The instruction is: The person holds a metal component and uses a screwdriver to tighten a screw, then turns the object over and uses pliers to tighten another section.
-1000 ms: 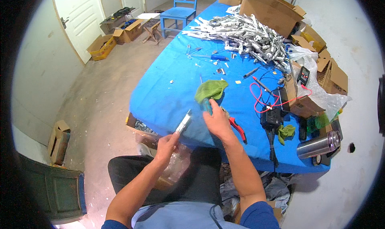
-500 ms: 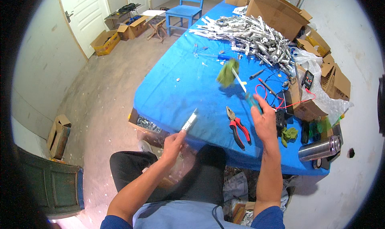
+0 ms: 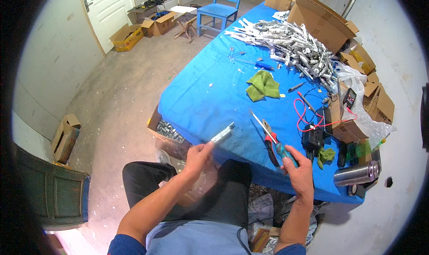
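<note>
My left hand (image 3: 199, 158) is closed on the lower end of a slim silvery-white metal and plastic piece (image 3: 223, 134), held over the table's near edge. In my right hand (image 3: 299, 169) is the blue-green handle of a screwdriver (image 3: 263, 124), its long shaft slanting up and to the left. Beneath the shaft lie pliers (image 3: 270, 147) with red and black handles, partly covered by the screwdriver and my hand. A green cloth (image 3: 262, 86) rests on the blue tablecloth beyond the screwdriver's tip.
A large heap of similar silvery-white pieces (image 3: 295, 45) covers the table's far part. At the right are test leads (image 3: 300, 114), a small green rag (image 3: 326, 155), a steel flask (image 3: 356, 173) and open cartons (image 3: 346, 121). A box of metal parts (image 3: 167, 131) stands below the left edge.
The green cloth has come off the screwdriver's shaft and now lies on the table. My right hand has drawn back toward me with the screwdriver. The view has shifted slightly.
</note>
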A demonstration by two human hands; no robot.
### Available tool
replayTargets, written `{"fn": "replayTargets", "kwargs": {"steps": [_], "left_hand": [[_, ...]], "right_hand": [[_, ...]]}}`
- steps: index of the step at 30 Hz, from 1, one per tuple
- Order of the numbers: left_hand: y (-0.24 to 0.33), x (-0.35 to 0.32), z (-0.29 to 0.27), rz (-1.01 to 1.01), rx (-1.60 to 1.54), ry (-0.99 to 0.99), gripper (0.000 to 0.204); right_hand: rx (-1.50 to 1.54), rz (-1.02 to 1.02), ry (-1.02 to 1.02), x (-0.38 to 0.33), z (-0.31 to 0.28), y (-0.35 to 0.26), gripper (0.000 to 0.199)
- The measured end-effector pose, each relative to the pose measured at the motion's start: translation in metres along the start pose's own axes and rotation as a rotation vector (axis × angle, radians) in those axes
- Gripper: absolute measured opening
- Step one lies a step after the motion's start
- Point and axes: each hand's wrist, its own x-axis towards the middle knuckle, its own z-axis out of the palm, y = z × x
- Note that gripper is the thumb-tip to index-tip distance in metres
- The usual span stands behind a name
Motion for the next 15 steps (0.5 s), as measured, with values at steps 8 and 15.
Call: {"fn": "replayTargets", "kwargs": {"steps": [8,15], "left_hand": [[-0.012,0.007,0.0,-0.046,-0.135,-0.042,0.043],[-0.006,0.005,0.002,-0.053,-0.076,-0.014,0.045]], "right_hand": [[-0.2,-0.343,-0.193,-0.042,-0.008,-0.002,0.037],[-0.245,-0.346,-0.192,-0.043,0.002,-0.013,0.035]]}}
